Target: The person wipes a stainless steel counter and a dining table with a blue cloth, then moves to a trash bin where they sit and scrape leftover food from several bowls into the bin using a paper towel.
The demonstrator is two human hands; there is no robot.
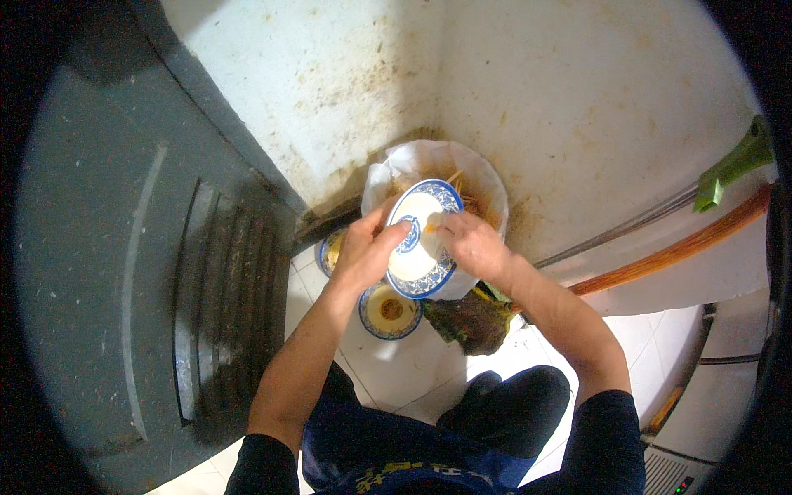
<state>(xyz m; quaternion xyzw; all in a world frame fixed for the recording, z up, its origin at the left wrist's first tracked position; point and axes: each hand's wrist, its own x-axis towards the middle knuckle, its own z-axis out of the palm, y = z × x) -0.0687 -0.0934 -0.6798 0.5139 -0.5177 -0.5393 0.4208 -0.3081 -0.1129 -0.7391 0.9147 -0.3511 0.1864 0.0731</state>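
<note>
A white plate with a blue patterned rim (427, 247) is held tilted in my left hand (371, 244), its thumb on the blue emblem at the centre. Against the right part of its inner face is my right hand (473, 241), fingers bent, near a small orange food scrap (431, 229); whether it grips anything is hidden. Plate and hands are over a bin lined with a white plastic bag (492, 179), which has brownish waste and thin sticks inside. On the floor below sits a blue-rimmed bowl (371, 315) with brown residue. Another blue-rimmed bowl (327, 250) is partly behind my left hand.
The bin stands in the corner of a stained white wall (346, 80). A grey door with a louvred vent (229, 309) is at left. A dark broom head (476, 325) rests on the tiled floor (427, 371). A reddish wooden handle (668, 250) leans at right.
</note>
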